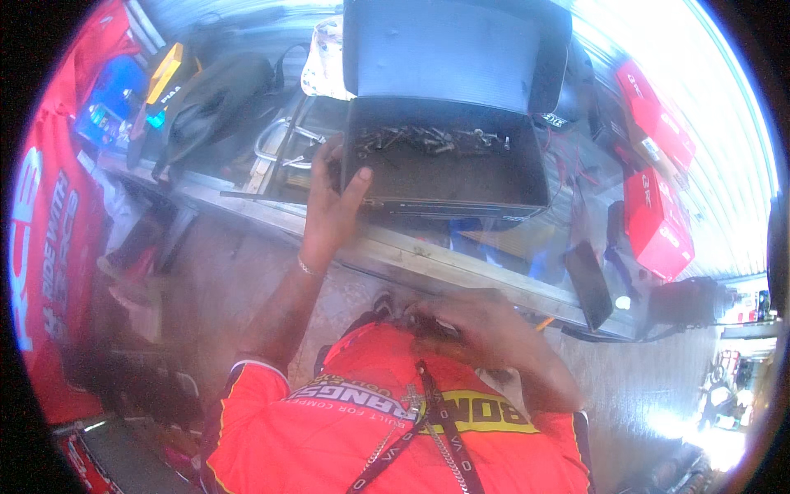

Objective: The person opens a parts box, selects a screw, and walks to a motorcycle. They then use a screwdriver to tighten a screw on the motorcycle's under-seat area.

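A black cardboard box (444, 185) stands with its lid (448, 58) raised, at the far side of me. Loose metal bolts (436, 138) lie in a heap along its back wall. My left hand (336, 189) grips the box's left wall, thumb over the front corner and fingers on the outer side. Close to my chest, my right hand (469, 325) is curled closed with its fingers drawn together. What it holds, if anything, is blurred and hidden by the fingers.
The box rests on a glass-topped counter with a metal front edge (411, 247). A clamp-like metal frame (276, 142) and a dark bag (218, 103) lie left of it. Red boxes (658, 222) stand at the right, and a dark phone-like slab (588, 284) leans near the edge.
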A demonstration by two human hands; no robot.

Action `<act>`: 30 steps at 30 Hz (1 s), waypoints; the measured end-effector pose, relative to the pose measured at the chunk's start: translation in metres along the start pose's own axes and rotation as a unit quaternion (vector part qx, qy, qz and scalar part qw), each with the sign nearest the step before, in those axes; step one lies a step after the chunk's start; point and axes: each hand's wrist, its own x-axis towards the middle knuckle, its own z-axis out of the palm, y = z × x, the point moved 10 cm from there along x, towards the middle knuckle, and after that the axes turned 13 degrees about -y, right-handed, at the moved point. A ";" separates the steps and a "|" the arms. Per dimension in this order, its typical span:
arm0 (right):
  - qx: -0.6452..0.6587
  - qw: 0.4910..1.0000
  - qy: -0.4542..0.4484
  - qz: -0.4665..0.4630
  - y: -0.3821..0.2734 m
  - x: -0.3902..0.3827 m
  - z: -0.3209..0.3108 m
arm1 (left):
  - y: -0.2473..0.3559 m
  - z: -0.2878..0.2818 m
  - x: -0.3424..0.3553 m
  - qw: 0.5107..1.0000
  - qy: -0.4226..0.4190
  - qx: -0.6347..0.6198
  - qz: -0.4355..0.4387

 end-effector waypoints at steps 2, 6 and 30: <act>0.082 0.988 -0.114 0.059 0.040 0.002 0.038 | 0.005 0.000 0.001 0.999 0.005 0.037 0.008; 0.200 0.951 -0.221 0.087 0.083 -0.013 0.088 | 0.004 -0.001 0.000 0.992 0.025 0.121 -0.023; -0.281 0.940 0.133 0.143 0.148 0.102 -0.124 | -0.006 -0.003 0.002 0.998 0.026 0.062 0.005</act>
